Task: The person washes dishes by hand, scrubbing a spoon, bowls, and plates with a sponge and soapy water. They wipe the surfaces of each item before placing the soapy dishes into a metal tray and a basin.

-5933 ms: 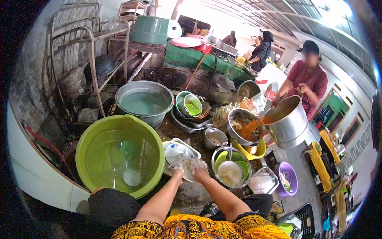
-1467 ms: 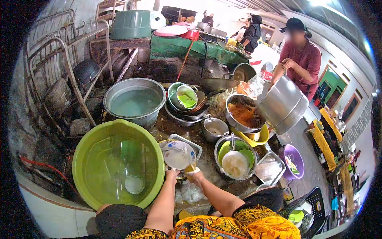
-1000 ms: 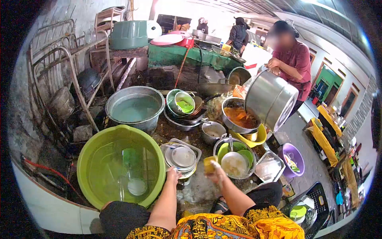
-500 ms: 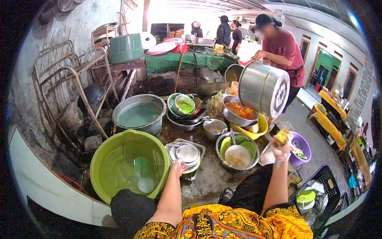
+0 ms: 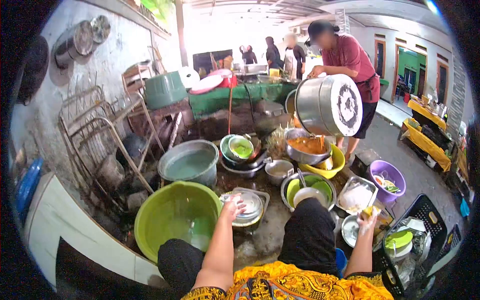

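My left hand [image 5: 233, 208] reaches over a stack of white bowls [image 5: 251, 204] on a tray, its wet fingers apart at the near rims. Left of it stands a large green basin [image 5: 144, 227] with water in it. My right hand [image 5: 366, 225] is closed around a yellow sponge [image 5: 370, 211], with white suds over the fingers. Just beside this hand lies a white dish [image 5: 349, 231], low on the ground. Between my hands, a metal basin [image 5: 285, 191] holds green plates [image 5: 322, 187] and a white bowl [image 5: 306, 194], partly hidden behind my knee.
A person in a maroon shirt [image 5: 352, 57] tilts a big metal pot [image 5: 327, 106] above a bowl of orange food [image 5: 306, 145]. Nearby are a grey water tub [image 5: 212, 172], a purple basin [image 5: 387, 170] and a black crate [image 5: 430, 215] with dishes.
My right hand with the sponge has come down and outward, toward the white dish. My left hand stays by the stacked bowls, fingers more spread. The whole view has shifted.
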A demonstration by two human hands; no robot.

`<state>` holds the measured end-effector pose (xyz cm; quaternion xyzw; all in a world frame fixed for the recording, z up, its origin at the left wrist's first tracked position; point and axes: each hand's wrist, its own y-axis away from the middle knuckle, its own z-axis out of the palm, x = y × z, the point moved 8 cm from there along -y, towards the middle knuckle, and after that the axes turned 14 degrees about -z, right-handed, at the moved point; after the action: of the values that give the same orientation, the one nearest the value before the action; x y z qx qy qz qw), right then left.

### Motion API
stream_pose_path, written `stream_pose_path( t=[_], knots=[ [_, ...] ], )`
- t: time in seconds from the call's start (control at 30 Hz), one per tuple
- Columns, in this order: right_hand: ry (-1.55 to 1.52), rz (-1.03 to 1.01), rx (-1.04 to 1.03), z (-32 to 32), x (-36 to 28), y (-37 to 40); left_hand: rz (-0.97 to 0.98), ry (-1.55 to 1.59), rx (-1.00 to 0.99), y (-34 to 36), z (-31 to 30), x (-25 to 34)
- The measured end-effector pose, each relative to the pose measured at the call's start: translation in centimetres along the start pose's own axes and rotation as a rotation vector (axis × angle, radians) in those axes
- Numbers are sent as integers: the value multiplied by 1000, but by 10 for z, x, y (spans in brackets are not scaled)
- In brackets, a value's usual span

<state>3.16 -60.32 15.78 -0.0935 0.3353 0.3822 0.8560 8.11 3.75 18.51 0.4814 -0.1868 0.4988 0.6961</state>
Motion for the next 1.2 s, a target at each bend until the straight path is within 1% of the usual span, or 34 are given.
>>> stream_pose_path(
  t=[0.03, 0.07, 0.1, 0.13, 0.2, 0.23, 0.33, 0.37, 0.4, 0.47, 0.5, 0.57, 0.6, 0.67, 0.73, 0.77, 0.8, 0.87, 0.9, 0.93, 0.97, 1.03, 1.07, 1.1, 1.13, 1.17, 1.2],
  knots=[
    [4, 19, -49, -17, 10, -10, 36, -54, 21, 12, 9, 16],
    [8, 36, -100, 1, 10, 6, 73, -107, 44, 26, 18, 32],
    [34, -115, 212, -6, 4, 22, 86, -141, 54, 39, 27, 48],
    [22, -34, 150, -14, 20, 12, 108, -151, 56, 48, 32, 63],
    [33, -20, 200, -16, 28, 15, 150, -224, 65, 65, 38, 90],
    [17, 22, 223, -24, 38, 9, 170, -251, 90, 74, 38, 104],
    [19, 49, 272, -35, 54, 2, 250, -446, 142, 94, 34, 142],
    [5, 50, 267, -34, 57, 3, 246, -495, 164, 107, 38, 151],
    [-3, 53, 266, -34, 60, 3, 242, -557, 143, 107, 36, 157],
    [12, 53, 208, -24, 59, 16, 231, -635, 205, 112, 28, 165],
    [11, 91, 279, -35, 68, 8, 227, -639, 214, 111, 20, 164],
    [6, 129, 292, -52, 82, 0, 183, -620, 317, 97, -8, 156],
    [-2, 156, 302, -61, 89, -1, 178, -626, 321, 89, -16, 147],
    [15, 179, 336, -71, 94, 1, 123, -618, 526, 70, -47, 115],
    [64, 191, 355, -82, 98, 4, 342, -845, 669, 45, -73, 89],
    [78, 203, 370, -87, 99, 6, 317, -988, 818, 51, -74, 72],
    [97, 153, 359, -92, 98, 8, 288, -1136, 963, 58, -76, 55],
    [134, 201, 329, -98, 97, 8, 138, -1129, 961, 58, -91, 18],
    [70, 139, 311, -100, 93, 11, 79, -1198, 1007, 66, -92, 4],
    [123, 140, 300, -122, 101, -3, 19, -1268, 1053, 70, -94, -8],
    [127, 182, 296, -126, 99, 2, 3, -1285, 1037, 67, -96, -20],
    [159, 237, 285, -139, 104, -1, 44, -1458, 1145, 70, -98, -29],
    [190, 250, 279, -144, 104, 0, 26, -1475, 1131, 73, -96, -32],
    [227, 299, 319, -153, 108, 4, 145, -1514, 1150, 77, -88, -25],
    [148, 273, 210, -152, 110, 12, 260, -1561, 1149, 80, -77, -23],
    [186, 181, 182, -153, 107, 16, 276, -1565, 1164, 80, -77, -24],
    [199, 193, 196, -155, 109, 17, 291, -1577, 1166, 77, -78, -26]
  ],
)
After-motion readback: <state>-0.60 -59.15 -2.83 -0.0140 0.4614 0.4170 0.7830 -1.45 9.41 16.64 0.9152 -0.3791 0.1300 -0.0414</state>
